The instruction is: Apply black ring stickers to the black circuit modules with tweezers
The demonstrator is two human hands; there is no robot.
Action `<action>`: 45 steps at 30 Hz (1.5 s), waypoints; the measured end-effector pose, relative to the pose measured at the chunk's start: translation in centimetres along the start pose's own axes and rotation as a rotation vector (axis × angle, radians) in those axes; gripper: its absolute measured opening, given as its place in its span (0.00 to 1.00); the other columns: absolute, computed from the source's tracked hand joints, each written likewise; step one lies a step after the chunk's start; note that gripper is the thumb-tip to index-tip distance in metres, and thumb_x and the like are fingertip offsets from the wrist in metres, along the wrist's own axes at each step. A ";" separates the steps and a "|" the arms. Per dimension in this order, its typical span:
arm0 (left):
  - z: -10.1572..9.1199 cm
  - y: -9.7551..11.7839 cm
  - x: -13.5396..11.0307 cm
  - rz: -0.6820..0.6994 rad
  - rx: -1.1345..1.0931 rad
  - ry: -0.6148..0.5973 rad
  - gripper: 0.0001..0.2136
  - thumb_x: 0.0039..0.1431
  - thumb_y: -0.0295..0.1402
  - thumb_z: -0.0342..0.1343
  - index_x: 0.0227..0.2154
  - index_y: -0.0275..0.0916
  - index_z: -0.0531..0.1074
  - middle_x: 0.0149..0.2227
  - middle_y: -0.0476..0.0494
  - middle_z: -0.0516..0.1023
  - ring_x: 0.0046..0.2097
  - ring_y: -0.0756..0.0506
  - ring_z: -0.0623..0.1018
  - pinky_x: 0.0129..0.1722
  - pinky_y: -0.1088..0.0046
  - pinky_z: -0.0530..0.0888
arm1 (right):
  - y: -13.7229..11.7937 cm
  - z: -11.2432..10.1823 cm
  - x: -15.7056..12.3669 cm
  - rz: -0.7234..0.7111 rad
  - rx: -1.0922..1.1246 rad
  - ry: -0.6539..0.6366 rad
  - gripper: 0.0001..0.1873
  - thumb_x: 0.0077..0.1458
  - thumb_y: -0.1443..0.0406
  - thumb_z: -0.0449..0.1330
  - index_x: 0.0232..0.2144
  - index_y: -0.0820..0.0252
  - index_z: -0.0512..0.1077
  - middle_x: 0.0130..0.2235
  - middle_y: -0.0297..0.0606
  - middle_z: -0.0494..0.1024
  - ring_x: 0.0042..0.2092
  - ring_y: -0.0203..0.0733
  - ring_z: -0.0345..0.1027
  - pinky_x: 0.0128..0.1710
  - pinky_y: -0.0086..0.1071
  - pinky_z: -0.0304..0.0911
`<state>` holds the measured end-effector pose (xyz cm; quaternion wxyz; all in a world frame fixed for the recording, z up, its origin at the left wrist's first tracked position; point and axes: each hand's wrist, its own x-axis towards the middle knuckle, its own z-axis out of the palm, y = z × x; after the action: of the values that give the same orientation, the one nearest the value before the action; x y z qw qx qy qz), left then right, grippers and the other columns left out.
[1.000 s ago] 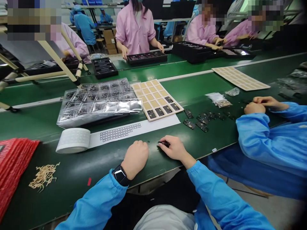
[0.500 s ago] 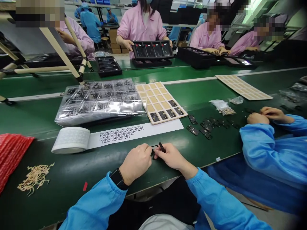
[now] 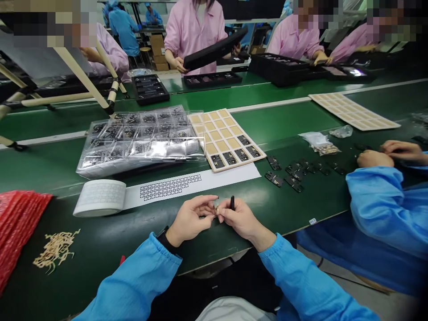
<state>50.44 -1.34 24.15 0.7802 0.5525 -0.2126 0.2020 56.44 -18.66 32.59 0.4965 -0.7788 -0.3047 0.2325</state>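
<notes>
Above the table's front edge, my left hand (image 3: 192, 220) pinches a small thin part (image 3: 215, 208) between thumb and fingers, too small to name. My right hand (image 3: 242, 220) is closed round a slim black pen-like tool (image 3: 232, 203), whose upper end sticks up past the fingers. Its fingertips meet the left ones at the small part; the tool's lower end is hidden. Behind the hands lies a white strip of black-outlined square labels (image 3: 170, 187), unrolled from a label roll (image 3: 99, 199). Several flat black parts (image 3: 294, 170) lie loose to the right.
A clear compartment tray (image 3: 140, 154) of small dark parts overlaps a beige grid tray (image 3: 219, 129) partly filled with black parts. Another grid tray (image 3: 354, 111) lies right. Red wrap (image 3: 20, 223) and tan strips (image 3: 56, 252) lie left. A co-worker's hands (image 3: 376, 158) work at right.
My left hand has turned and its fingers have opened out, bringing the small part against my right fingertips. The black tool stands more upright. Across the table, a person has tilted up a black tray.
</notes>
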 end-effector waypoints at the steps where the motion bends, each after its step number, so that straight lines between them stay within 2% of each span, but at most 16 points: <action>1: -0.2 -0.1 0.0 -0.003 -0.043 0.000 0.21 0.65 0.38 0.66 0.57 0.35 0.73 0.44 0.42 0.80 0.41 0.45 0.83 0.43 0.62 0.84 | 0.2 0.0 0.0 -0.005 0.029 0.005 0.21 0.70 0.51 0.62 0.33 0.63 0.72 0.25 0.26 0.71 0.19 0.27 0.54 0.19 0.23 0.53; 6: -1.2 -0.5 -0.1 0.011 -0.187 0.001 0.18 0.66 0.40 0.66 0.52 0.35 0.74 0.41 0.44 0.80 0.43 0.44 0.83 0.47 0.58 0.83 | 0.8 -0.1 0.0 -0.036 0.128 0.019 0.20 0.70 0.52 0.63 0.32 0.63 0.72 0.24 0.25 0.69 0.19 0.26 0.53 0.18 0.22 0.52; 11: -1.8 -0.4 0.1 0.057 -0.206 0.048 0.16 0.66 0.39 0.65 0.51 0.36 0.74 0.42 0.44 0.80 0.45 0.43 0.83 0.45 0.60 0.84 | 0.9 -0.3 -0.2 -0.085 0.130 0.031 0.23 0.69 0.49 0.62 0.30 0.62 0.70 0.24 0.25 0.69 0.19 0.27 0.53 0.19 0.23 0.52; 15: -1.9 0.0 0.1 0.085 -0.114 0.073 0.17 0.66 0.36 0.65 0.54 0.35 0.73 0.42 0.44 0.80 0.44 0.43 0.83 0.44 0.60 0.84 | 0.4 -0.1 -0.3 -0.121 0.032 0.112 0.24 0.68 0.49 0.62 0.29 0.61 0.70 0.23 0.25 0.68 0.20 0.28 0.53 0.21 0.25 0.54; 19: -1.7 0.5 0.1 0.134 0.062 0.091 0.16 0.63 0.27 0.63 0.53 0.36 0.75 0.43 0.42 0.79 0.43 0.45 0.83 0.44 0.64 0.84 | -0.6 0.9 -0.5 -0.154 -0.156 0.214 0.16 0.63 0.58 0.65 0.25 0.60 0.74 0.24 0.31 0.74 0.25 0.34 0.63 0.28 0.30 0.60; 22: -1.6 1.0 0.1 0.188 0.228 0.098 0.17 0.58 0.22 0.60 0.50 0.39 0.80 0.43 0.42 0.77 0.41 0.48 0.82 0.42 0.70 0.82 | -1.1 1.6 -0.9 -0.186 -0.281 0.244 0.11 0.60 0.64 0.65 0.25 0.59 0.76 0.25 0.34 0.77 0.28 0.37 0.66 0.30 0.31 0.60; 26: -1.4 1.2 0.1 0.261 0.445 0.110 0.20 0.55 0.20 0.60 0.49 0.42 0.82 0.41 0.44 0.78 0.37 0.50 0.78 0.40 0.71 0.79 | -1.4 1.8 -1.2 -0.237 -0.378 0.234 0.10 0.61 0.65 0.62 0.27 0.58 0.78 0.26 0.35 0.79 0.27 0.38 0.68 0.29 0.32 0.60; 31: -1.2 1.0 -0.2 0.332 0.608 0.116 0.20 0.55 0.21 0.60 0.50 0.42 0.82 0.41 0.43 0.76 0.40 0.47 0.77 0.39 0.70 0.77 | -1.6 1.6 -1.3 -0.292 -0.442 0.200 0.10 0.64 0.65 0.61 0.30 0.58 0.79 0.28 0.35 0.82 0.28 0.38 0.72 0.31 0.32 0.63; 45: -1.2 1.5 -0.2 0.378 0.685 0.044 0.19 0.58 0.21 0.59 0.50 0.42 0.82 0.39 0.45 0.75 0.39 0.49 0.77 0.37 0.73 0.76 | -1.8 1.2 -1.5 -0.334 -0.477 0.102 0.10 0.66 0.67 0.61 0.31 0.57 0.79 0.29 0.33 0.83 0.29 0.37 0.72 0.32 0.31 0.62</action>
<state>49.55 0.25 24.83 0.5040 0.7278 -0.2139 0.4131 54.13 -18.43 33.88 0.3454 -0.8233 -0.4493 0.0302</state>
